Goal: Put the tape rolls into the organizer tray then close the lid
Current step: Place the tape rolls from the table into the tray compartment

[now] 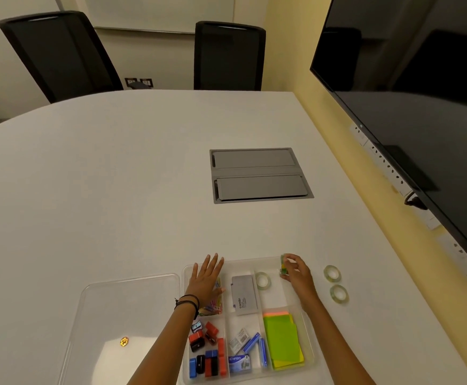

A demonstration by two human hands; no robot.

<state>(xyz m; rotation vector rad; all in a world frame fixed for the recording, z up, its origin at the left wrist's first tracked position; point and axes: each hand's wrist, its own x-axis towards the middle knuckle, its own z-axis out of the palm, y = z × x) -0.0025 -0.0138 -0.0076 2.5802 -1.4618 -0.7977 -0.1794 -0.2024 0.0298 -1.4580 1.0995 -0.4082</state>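
A clear plastic organizer tray [311, 345] lies at the near edge of the table. One clear tape roll [262, 280] lies in its far right compartment. My right hand [296, 269] holds a second tape roll [283, 263] on edge over that same compartment's far corner. Two more tape rolls [332, 273] [339, 294] lie on the table right of the tray. My left hand [206, 279] rests flat with spread fingers on the tray's far left corner. The clear lid [107, 309] lies flat to the left of the tray.
The tray's other compartments hold paper clips, a grey Camlin box [244, 294], sticky notes [281, 341], sharpeners, erasers and staple boxes. A grey cable hatch [260, 175] sits in the table's middle. Two black chairs stand behind the table; a large screen [421, 93] hangs on the right wall.
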